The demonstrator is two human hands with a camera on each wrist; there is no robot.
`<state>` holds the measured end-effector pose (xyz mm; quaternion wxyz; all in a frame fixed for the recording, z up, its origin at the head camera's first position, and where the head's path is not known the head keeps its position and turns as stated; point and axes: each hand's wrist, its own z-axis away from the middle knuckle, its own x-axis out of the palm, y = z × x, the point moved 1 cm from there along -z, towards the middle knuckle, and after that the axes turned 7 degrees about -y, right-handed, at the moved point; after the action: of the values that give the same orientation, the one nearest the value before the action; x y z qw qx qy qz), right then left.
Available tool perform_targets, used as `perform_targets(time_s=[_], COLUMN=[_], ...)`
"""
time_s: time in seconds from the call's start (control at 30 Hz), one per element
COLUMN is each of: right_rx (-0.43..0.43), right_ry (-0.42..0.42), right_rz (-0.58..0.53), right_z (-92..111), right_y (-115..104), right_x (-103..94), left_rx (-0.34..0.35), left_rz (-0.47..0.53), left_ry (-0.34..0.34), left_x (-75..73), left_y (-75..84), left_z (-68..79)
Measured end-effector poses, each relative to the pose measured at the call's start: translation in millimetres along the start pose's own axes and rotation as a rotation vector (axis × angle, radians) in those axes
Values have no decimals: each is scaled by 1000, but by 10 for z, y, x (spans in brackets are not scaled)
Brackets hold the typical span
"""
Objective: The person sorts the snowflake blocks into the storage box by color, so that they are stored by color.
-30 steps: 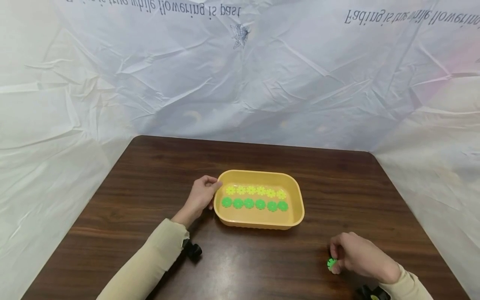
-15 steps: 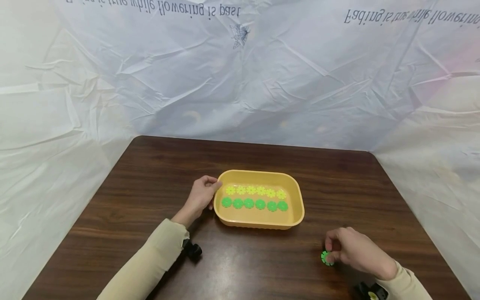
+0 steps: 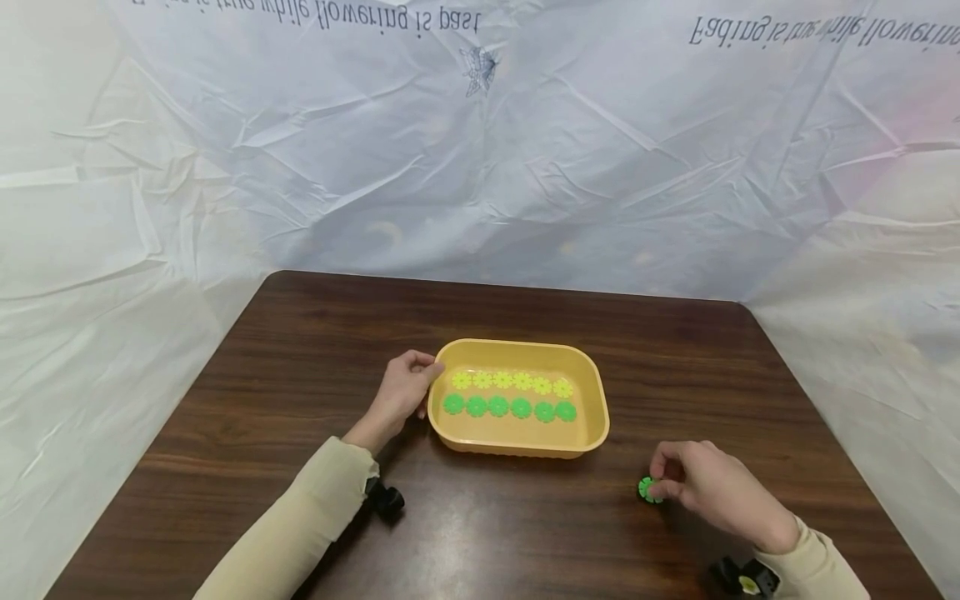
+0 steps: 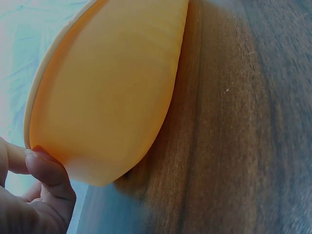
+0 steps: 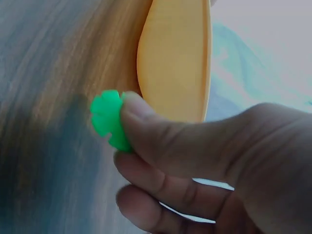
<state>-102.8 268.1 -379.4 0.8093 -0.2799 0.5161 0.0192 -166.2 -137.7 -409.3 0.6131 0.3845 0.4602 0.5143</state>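
Observation:
A shallow yellow plastic basin (image 3: 517, 441) sits mid-table. Inside lie a row of yellow flower-shaped discs (image 3: 522, 381) and, nearer me, a row of green notched discs (image 3: 498, 407). My left hand (image 3: 400, 392) pinches the basin's left rim between thumb and fingers; the left wrist view shows the thumb (image 4: 48, 170) at the basin's edge. Right of the basin and nearer me, my right hand (image 3: 716, 487) pinches one green notched disc (image 5: 108, 117) by its edge between thumb and forefinger. Part of that disc is hidden behind the thumb.
The dark wood table (image 3: 337, 325) has rounded far corners. Pale printed sheeting (image 3: 480, 183) hangs behind it and along both sides. Black wrist devices sit below each hand, one at the left cuff (image 3: 386, 502) and one at the right cuff (image 3: 746, 577).
My right hand has moved away from me and slightly left with the green notched disc. My left hand and the basin stay where they were.

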Motion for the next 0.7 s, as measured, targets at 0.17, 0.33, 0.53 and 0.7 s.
perform_targets(time_s=[0.17,0.33,0.53,0.7], right_rx=[97,141,85,-6], right_ry=[100,258,513,621], right_rz=[21,-10,-54,-96], right_z=[-20,-74,-202,-333], right_y=[0,18,-41,-162], right_x=[-54,-136,-227,-284], left_rx=[3,-1,3,1], left_rz=[-1,-3,-13,-9], left_ry=[-1,7,11,10], left_x=[4,6,12,12], left_y=[-6,-23,-12,-6], left_z=[-4,-15,-17,-11])
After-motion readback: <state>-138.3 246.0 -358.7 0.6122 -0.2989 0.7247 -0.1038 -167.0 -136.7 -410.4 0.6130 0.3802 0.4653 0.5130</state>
